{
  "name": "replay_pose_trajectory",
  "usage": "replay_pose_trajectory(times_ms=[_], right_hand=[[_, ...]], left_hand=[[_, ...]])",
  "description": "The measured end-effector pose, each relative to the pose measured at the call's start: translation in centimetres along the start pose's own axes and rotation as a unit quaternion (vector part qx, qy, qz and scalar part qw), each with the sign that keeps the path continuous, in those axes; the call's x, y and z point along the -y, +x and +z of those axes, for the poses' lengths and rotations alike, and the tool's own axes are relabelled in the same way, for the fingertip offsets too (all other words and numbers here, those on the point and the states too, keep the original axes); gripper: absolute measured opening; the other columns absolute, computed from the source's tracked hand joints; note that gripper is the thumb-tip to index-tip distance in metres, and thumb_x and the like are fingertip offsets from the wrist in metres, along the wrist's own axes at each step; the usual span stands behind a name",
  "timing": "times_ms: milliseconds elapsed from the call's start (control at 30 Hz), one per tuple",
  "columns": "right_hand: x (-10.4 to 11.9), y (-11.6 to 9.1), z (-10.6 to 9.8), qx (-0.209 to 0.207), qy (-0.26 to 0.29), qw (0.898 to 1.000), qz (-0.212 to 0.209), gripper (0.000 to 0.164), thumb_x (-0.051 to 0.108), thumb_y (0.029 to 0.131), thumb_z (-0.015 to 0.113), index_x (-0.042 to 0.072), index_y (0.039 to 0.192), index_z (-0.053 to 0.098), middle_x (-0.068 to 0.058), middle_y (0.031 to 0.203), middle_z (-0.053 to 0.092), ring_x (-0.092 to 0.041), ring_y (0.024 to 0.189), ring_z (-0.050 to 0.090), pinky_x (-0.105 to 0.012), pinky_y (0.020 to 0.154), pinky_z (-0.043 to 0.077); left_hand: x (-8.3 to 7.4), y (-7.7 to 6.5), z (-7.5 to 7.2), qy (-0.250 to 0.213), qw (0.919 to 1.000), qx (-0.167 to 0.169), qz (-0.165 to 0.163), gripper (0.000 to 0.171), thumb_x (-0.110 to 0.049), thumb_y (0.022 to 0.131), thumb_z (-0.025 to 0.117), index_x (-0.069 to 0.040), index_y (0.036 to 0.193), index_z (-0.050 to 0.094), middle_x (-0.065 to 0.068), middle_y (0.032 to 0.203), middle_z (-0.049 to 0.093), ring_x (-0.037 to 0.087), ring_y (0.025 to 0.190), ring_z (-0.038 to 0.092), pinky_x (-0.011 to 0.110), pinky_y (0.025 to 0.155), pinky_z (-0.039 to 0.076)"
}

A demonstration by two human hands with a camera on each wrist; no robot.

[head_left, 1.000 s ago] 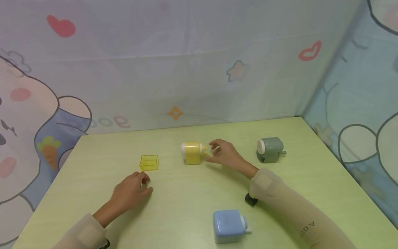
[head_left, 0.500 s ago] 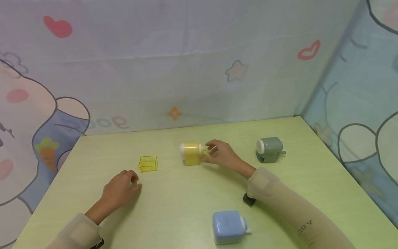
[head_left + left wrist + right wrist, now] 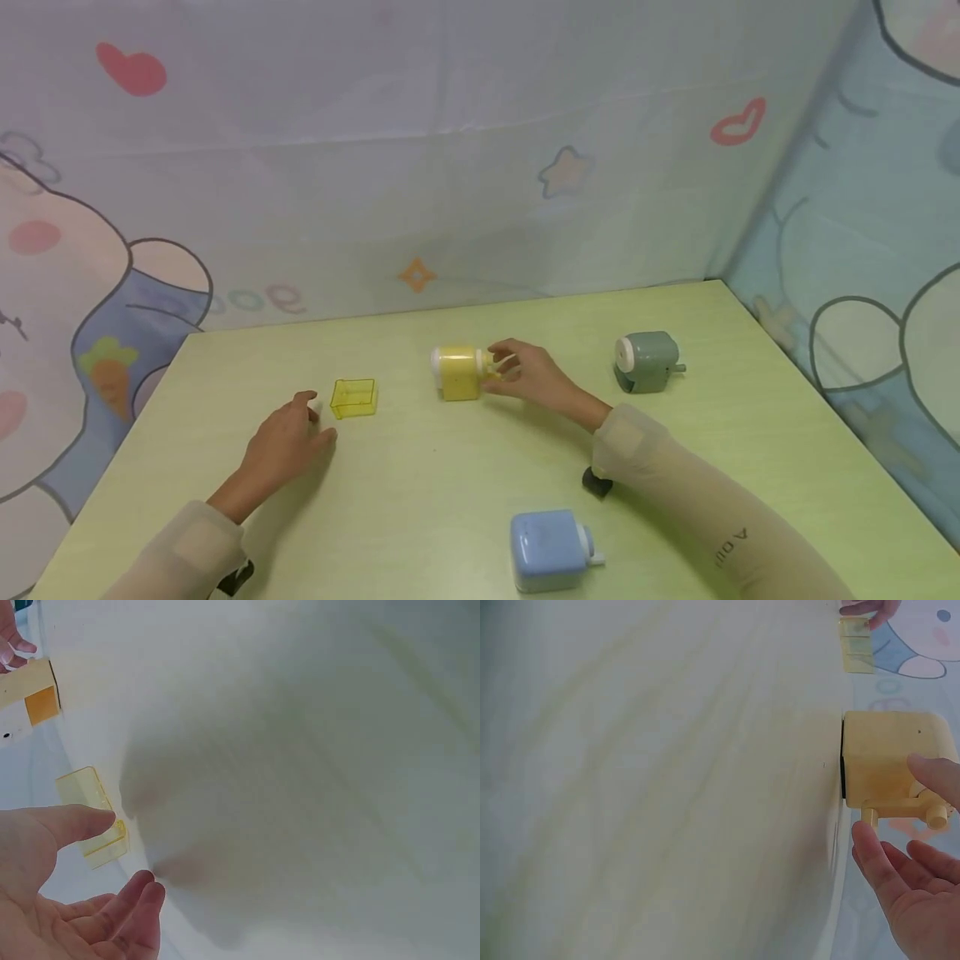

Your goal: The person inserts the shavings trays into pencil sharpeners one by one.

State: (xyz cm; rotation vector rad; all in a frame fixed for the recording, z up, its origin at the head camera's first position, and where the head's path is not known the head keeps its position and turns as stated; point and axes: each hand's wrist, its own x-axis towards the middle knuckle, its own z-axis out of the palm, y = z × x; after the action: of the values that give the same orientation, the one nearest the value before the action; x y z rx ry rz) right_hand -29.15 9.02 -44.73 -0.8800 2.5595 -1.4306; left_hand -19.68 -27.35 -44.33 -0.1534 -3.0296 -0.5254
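A yellow crank pencil sharpener (image 3: 459, 373) with white end parts stands toward the back of the table. My right hand (image 3: 536, 377) is at its crank side, fingers spread around the crank (image 3: 900, 810). In the right wrist view a fingertip meets the crank's end and the thumb overlaps the body; whether they touch is unclear. My left hand (image 3: 281, 442) hovers with loosely bent fingers beside a see-through yellow shavings tray (image 3: 354, 398). In the left wrist view the thumb overlaps that tray (image 3: 94, 791), with no grip on it. An opening shows in the sharpener's body (image 3: 41, 706).
A green pencil sharpener (image 3: 648, 362) stands at the back right. Nearer the front is a blue one (image 3: 549, 550), its crank pointing right. Below the right sleeve shows a black wrist camera (image 3: 597, 482). Printed cloth (image 3: 480, 208) hangs behind the table.
My right hand has moved slightly left, closer in on the sharpener's crank. The left hand has shifted left from below the tray to its left side, with its fingers opening out.
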Motion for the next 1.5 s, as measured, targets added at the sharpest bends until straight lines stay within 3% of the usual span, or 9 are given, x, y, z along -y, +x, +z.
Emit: replay_pose_trajectory(times_ms=[400, 867, 1500], right_hand=[[0.2, 0.2, 0.3, -0.003, -0.013, 1.0, -0.013, 0.053, 0.018, 0.077, 0.073, 0.001, 0.12, 0.049, -0.012, 0.11, 0.056, -0.027, 0.094, 0.055, -0.027, 0.073, 0.048], [0.3, 0.6, 0.5, 0.007, -0.013, 1.0, -0.019, 0.047, 0.021, 0.079, 0.071, -0.001, 0.115, 0.051, -0.013, 0.105, 0.058, -0.026, 0.093, 0.056, -0.025, 0.072, 0.048], [0.5, 0.9, 0.9, 0.006, -0.005, 1.0, -0.01, 0.048, 0.022, 0.078, 0.072, 0.003, 0.118, 0.051, -0.006, 0.106, 0.058, -0.017, 0.094, 0.054, -0.025, 0.072, 0.048]], left_hand=[[-0.4, 1.3, 0.1, 0.04, 0.9992, -0.005, 0.004, 0.063, -0.031, 0.081, 0.066, 0.004, 0.128, 0.04, 0.012, 0.101, 0.062, 0.033, 0.087, 0.055, 0.041, 0.06, 0.047], [-0.7, 2.4, 0.5, 0.053, 0.9982, -0.02, 0.021, 0.066, -0.032, 0.079, 0.067, -0.005, 0.132, 0.039, 0.007, 0.096, 0.062, 0.032, 0.083, 0.051, 0.042, 0.061, 0.044], [-1.1, 2.4, 0.4, 0.071, 0.9965, -0.02, 0.038, 0.059, -0.028, 0.079, 0.07, -0.003, 0.126, 0.045, 0.006, 0.095, 0.062, 0.031, 0.081, 0.051, 0.043, 0.061, 0.044]])
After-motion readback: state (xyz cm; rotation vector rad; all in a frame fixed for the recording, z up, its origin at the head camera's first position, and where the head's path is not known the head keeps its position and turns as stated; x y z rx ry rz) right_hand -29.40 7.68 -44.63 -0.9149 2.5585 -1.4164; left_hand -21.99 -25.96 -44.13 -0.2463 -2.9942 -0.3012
